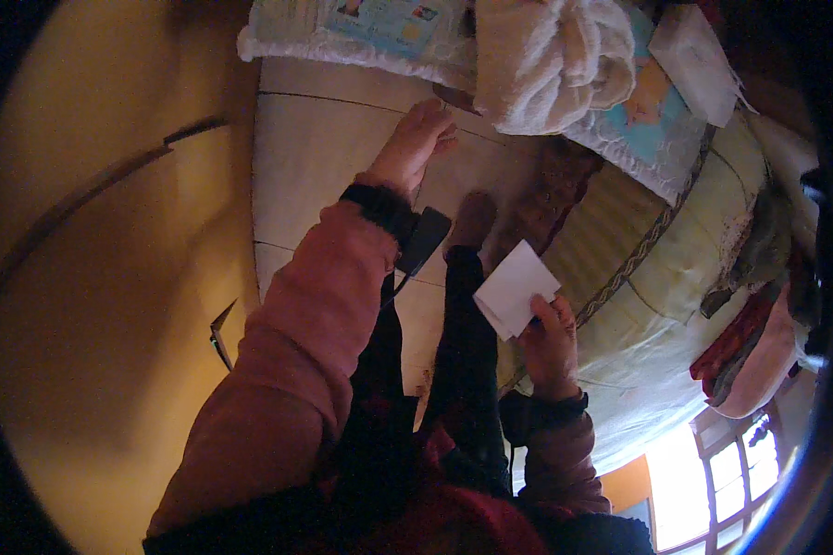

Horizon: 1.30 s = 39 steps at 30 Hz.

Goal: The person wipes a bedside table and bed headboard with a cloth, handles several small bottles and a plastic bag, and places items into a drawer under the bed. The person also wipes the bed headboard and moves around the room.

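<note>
My right hand [551, 347] grips a folded white paper [516, 289] by one corner, the thumb lying on top of it. My left hand [413, 146] is stretched forward over the tiled floor, near the lace edge of a white-and-blue printed cloth [361, 57]. Its fingers are loosely bent and apart, and I see nothing in them. Beyond and to the right of that hand, a bunched white towel [553, 65] lies on the cloth. A dark band with a small black box [426, 242] on a cable is strapped to my left wrist.
A bed with a pale cover [657, 305] runs along the right, with several garments [745, 351] on it. A white packet or cloth [697, 63] lies at the far right. A yellowish wall [111, 277] stands on the left. A bright window [713, 481] shows at the lower right.
</note>
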Each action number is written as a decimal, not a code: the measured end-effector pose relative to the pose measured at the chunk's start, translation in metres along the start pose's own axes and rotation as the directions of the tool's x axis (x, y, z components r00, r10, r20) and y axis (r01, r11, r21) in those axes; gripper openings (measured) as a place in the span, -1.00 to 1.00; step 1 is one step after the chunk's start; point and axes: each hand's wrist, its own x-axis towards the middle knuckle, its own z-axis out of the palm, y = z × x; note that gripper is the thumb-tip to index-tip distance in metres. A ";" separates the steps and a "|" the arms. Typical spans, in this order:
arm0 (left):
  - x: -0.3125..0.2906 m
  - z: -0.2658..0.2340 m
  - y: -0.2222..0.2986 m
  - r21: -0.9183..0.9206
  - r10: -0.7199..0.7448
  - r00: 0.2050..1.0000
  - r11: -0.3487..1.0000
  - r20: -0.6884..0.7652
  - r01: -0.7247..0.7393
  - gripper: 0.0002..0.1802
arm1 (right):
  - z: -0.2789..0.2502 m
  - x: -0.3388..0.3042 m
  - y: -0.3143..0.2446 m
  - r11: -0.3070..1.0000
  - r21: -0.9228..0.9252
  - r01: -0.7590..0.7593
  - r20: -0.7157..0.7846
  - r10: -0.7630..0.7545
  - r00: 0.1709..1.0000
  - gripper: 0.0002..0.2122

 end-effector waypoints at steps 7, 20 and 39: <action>0.035 0.023 0.002 -0.092 0.134 0.987 0.988 0.086 -0.127 -0.60 | -0.012 0.016 0.003 0.999 -0.045 0.011 -0.094 -0.015 0.995 -0.87; 0.000 0.020 -0.029 -0.156 0.150 0.986 0.975 -0.066 -0.159 -0.62 | -0.009 0.021 -0.002 0.993 -0.062 0.101 -0.008 -0.102 0.995 -0.86; -0.099 -0.017 -0.092 -0.142 -0.084 0.982 0.988 -0.166 0.061 -0.59 | 0.005 0.013 -0.002 0.993 -0.098 0.073 0.026 -0.070 0.997 -0.91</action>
